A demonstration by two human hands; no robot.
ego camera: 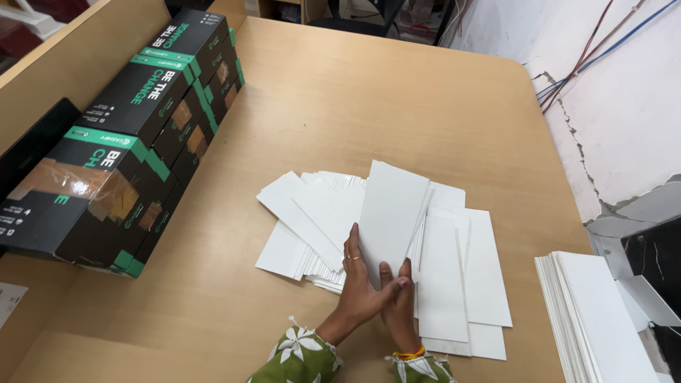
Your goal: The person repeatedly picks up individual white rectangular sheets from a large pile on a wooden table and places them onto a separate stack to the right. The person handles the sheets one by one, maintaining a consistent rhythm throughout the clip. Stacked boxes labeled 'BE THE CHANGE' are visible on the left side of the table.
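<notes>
Two hands meet at the bottom edge of one white card (392, 213), which you hold tilted up off the loose pile of cards (454, 284) beneath it. Your left hand (357, 284) has its fingers curled around the card's near-left edge, thumb up along the side (a ring shows on one finger), and your right hand (399, 301) pinches the bottom corner from below, fingers close together. Gripping at the narrow end like this leaves the rest of the card free above the pile. The pile is fanned across the wooden table (340, 106), so single edges are easy to catch. A neat stack of cards (592, 319) sits squared at your right, and black and green boxes (135, 135) line the left side.
</notes>
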